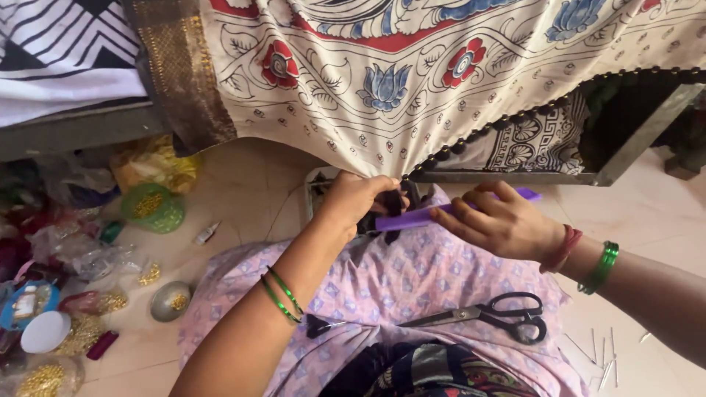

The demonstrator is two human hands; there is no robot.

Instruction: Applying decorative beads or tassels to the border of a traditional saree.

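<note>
Left hand (360, 200) pinching black threads (391, 206) at cloth edge (412, 170); right hand (500, 220) gripping purple comb (426, 215), long axis left-right, tip touching threads just right of left fingers. Scissors (485, 315) nearer on lap.

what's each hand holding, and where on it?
Right hand grips a purple comb along its upper half. Left hand pinches a dark tassel at the printed cloth edge, against the comb.

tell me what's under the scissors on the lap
The scissors lie on pink printed cloth spread over the person's lap. Whatever is beneath that cloth is covered.
</note>
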